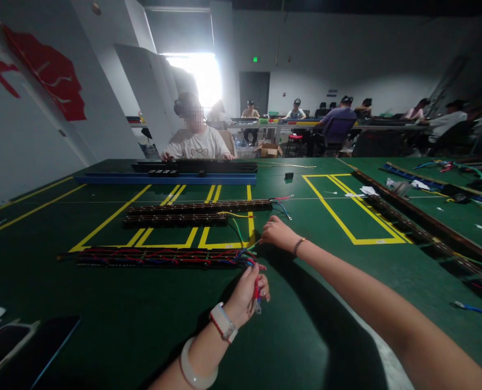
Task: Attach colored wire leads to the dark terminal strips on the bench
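– Left grip (247, 292)?
– Closed around red and blue wires (256, 288), at the right end of the wired strip (160, 256), which is laid on the green surface (143, 319)
– Right grip (279, 235)?
– Fingers drawn together, green wire (253, 246) seemingly pinched at its end

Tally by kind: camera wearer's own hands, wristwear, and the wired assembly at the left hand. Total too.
Hands: 2 (left hand, right hand)
White bangle: 1
Wrist strap: 1
Dark bracelet: 1
Wired assembly: 1
Total: 6
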{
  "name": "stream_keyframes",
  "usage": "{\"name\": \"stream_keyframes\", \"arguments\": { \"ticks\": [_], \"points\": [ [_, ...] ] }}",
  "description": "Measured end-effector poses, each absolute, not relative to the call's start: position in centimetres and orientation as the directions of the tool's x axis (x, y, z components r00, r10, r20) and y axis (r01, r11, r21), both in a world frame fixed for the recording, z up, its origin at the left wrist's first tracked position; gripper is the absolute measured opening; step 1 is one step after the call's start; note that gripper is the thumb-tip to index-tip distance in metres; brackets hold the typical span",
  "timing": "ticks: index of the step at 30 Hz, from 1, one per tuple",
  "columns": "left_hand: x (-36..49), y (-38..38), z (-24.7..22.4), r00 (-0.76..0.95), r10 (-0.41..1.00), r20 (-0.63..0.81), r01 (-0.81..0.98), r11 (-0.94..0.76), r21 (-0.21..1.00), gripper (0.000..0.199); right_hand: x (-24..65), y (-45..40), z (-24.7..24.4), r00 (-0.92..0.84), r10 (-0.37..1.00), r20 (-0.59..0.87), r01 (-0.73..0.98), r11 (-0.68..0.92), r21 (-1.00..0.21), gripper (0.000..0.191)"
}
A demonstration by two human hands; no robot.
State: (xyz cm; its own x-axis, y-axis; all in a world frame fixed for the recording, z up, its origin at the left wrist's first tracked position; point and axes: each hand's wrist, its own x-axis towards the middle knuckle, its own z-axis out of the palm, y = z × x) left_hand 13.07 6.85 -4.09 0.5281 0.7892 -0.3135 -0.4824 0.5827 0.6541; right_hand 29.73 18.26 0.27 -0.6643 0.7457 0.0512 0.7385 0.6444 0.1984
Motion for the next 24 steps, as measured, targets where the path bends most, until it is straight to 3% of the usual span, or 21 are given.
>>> {"name": "stream_keyframes", "arguments": {
  "ticks": [7,10,13,18,20,24],
  "points": [
    [13.1,7.0,-3.8,0.489,0.786,-0.379,-0.435,0.596,0.674,0.014,30.2,14.9,-1.0,-0.682,0.708,0.180,0.728,0.636,0.256,0.024],
    [13.2,6.8,-3.6,0.472,0.790,-0.392,-0.428,0.594,0.681,0.015,30.6,12.0,-0.4,-0.676,0.675,0.296,0.730,0.668,0.143,0.028],
    [13.3,6.7,-3.6,0.437,0.809,-0.393,-0.417,0.569,0.709,0.014,30.9,9.3,-0.3,-0.710,0.627,0.321,0.662,0.749,-0.001,0.035],
    [13.6,6.5,-3.8,0.456,0.789,-0.413,-0.488,0.609,0.625,0.036,30.7,7.6,-1.9,-0.720,0.620,0.311,0.589,0.783,-0.199,0.034],
    [13.8,6.4,-3.9,0.357,0.830,-0.429,-0.567,0.558,0.607,0.027,30.2,8.1,-2.3,-0.651,0.666,0.364,0.621,0.743,-0.251,0.028],
    [14.4,6.1,-4.4,0.205,0.896,-0.394,-0.552,0.438,0.709,0.013,27.8,9.6,-0.8,-0.513,0.780,0.358,0.759,0.607,-0.235,0.032]
  ]
}}
